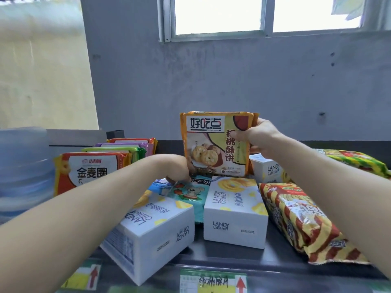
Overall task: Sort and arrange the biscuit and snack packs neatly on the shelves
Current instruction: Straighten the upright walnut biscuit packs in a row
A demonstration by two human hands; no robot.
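Observation:
My right hand grips the right edge of an orange walnut biscuit pack and holds it upright above the dark shelf top. My left hand is closed at that pack's lower left corner, fingertips down on a teal biscuit pack with a cartoon mouse. Two white Landy Castle boxes lie in front, one tilted at the left, one straight in the middle. A third white box stands behind, partly hidden by my right arm.
A row of upright biscuit packs stands at the left, red-and-white one in front. A red-and-yellow striped snack bag lies at the right, a green-and-yellow bag behind it. A blue water jug is far left. Price labels line the shelf edge.

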